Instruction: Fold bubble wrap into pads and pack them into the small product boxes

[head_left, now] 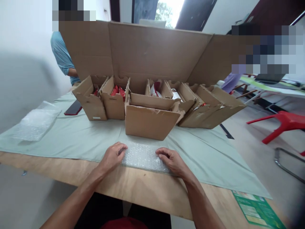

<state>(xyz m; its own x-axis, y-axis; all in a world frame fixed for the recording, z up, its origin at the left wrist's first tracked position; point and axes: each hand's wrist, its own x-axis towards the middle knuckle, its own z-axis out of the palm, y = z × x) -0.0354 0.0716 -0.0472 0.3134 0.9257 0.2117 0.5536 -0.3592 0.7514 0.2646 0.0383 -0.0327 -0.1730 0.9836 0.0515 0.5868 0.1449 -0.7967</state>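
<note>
A flat piece of clear bubble wrap [141,156] lies on the pale green cloth [81,136] near the table's front edge. My left hand [114,154] grips its left end, with the fingers curled and the thumb pressed toward them. At the right end my right hand [172,160] is closed in the same way, fingertips on the plastic. Just beyond the bubble wrap stands an open cardboard box [149,122], its low front wall toward me. Whatever lies inside that box is hidden.
More open cardboard bins [114,106] stand behind, some with red packets. A tall cardboard panel [154,54] rises at the back. Another bubble wrap sheet [37,122] and a dark flat object [73,108] lie left. A green printed sheet [256,208] is at front right, a red stool [284,122] beyond.
</note>
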